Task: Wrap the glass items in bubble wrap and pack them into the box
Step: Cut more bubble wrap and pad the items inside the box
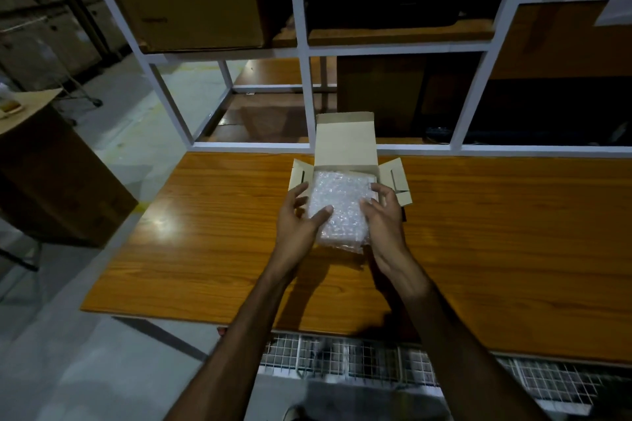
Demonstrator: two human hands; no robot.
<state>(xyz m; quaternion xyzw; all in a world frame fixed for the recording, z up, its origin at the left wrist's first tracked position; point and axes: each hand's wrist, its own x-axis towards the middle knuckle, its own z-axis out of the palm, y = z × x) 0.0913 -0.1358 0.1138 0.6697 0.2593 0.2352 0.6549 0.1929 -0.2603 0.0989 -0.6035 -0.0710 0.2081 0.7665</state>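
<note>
Near the wooden counter's (478, 215) far edge, left hand (297, 219) and right hand (383, 215) are grasping the bubble-wrapped bundle (342, 202), lowering it into the open cardboard box (345, 143); keeping it level should help it seat squarely

Glass inside bubble-wrap bundle (337, 205) hidden; box (345, 147) interior mostly covered by bundle

A clear bubble-wrapped bundle (338, 205) sits tilted, its far end inside the small open cardboard box (345, 143), its near end sticking out over the front edge, lid flap upright.
</note>
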